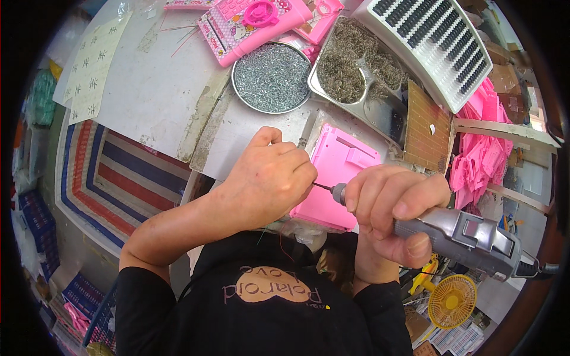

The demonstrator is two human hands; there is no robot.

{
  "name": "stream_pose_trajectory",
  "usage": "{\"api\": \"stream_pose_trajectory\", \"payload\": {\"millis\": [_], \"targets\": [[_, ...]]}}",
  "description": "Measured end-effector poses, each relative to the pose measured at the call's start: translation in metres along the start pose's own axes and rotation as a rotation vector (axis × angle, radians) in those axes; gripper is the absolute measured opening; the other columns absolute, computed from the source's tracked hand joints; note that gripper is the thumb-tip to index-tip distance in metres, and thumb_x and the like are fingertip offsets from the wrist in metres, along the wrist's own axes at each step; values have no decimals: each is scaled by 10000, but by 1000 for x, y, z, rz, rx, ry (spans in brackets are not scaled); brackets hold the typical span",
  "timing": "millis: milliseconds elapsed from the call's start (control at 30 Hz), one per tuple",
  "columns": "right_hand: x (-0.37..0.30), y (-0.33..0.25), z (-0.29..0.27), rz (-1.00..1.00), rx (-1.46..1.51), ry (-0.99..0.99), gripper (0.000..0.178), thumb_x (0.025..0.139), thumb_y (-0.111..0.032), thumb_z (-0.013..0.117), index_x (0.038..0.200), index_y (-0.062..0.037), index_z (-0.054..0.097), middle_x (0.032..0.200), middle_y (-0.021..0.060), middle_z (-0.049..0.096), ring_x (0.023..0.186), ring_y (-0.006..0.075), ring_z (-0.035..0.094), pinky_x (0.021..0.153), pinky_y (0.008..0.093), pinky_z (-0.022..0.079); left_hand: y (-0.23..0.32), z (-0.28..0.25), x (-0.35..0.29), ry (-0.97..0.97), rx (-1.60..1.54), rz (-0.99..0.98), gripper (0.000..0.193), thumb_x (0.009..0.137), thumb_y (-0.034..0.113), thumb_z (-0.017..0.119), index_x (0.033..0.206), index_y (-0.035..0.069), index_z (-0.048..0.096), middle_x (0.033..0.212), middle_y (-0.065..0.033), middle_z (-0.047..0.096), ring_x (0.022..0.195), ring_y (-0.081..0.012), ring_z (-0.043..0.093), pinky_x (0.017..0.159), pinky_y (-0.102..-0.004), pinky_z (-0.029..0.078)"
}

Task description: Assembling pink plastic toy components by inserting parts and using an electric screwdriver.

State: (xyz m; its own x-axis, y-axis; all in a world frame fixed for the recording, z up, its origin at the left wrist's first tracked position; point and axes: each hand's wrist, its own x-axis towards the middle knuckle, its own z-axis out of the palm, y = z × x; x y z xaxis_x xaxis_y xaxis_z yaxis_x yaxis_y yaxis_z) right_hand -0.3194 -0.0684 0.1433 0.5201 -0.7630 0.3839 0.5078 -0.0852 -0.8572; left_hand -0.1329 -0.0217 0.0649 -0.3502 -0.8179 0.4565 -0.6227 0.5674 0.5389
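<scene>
The pink panel [335,178] lies flat on the table [160,89] right in front of the person, close to the near edge. It is a bright pink plastic moulding, roughly rectangular, with raised ribs and a small boxy ledge standing up near its far right corner; its surface looks matte and clean. The left hand [270,178] rests curled on the panel's left side, knuckles up, fingers folded under, so its grip is pressed together against the plastic; I cannot tell whether it pinches anything beneath. The right hand [395,210] is wrapped tight around a grey power screwdriver [469,237], fingers closed over the barrel and the thumb underneath. The tool lies almost level, its thin dark bit [323,187] pointing left and meeting the panel just beside the left hand's fingers.

Beyond the panel stands a round metal pan [272,77] heaped with small silvery screws, and just right of it a steel tray [356,71] holding tangled wiry springs. A white slotted rack [430,44] leans at the far right. Pink toy boxes [249,24] lie at the far edge of the table, and a heap of pink parts [481,148] sits off to the right. A small yellow fan [452,301] sits low on the right.
</scene>
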Motion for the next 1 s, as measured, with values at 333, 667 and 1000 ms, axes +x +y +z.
{"api": "stream_pose_trajectory", "payload": {"millis": [333,667,1000], "targets": [[-13,1,9,84,4,58,362,895,-308,805,994,-51,570,657,51,545,567,176,513,595,363,459,7,-3,0,-120,56,82,85,713,96,686,771,73,628,716,-56,582,719,-229,619,855,-434,451],[-24,0,12,195,62,100,329,903,-230,792,1022,-35,554,724,60,542,643,173,510,649,364,447,-3,-8,1,-286,10,125,76,800,134,702,797,64,671,733,-56,594,714,-240,607,845,-414,463],[-33,25,5,218,-112,84,204,849,-65,764,940,-13,589,781,92,611,690,199,604,663,344,515,-21,-3,-32,54,-216,-248,268,866,126,767,697,50,574,627,-92,532,565,-309,533,579,-415,414]]}}
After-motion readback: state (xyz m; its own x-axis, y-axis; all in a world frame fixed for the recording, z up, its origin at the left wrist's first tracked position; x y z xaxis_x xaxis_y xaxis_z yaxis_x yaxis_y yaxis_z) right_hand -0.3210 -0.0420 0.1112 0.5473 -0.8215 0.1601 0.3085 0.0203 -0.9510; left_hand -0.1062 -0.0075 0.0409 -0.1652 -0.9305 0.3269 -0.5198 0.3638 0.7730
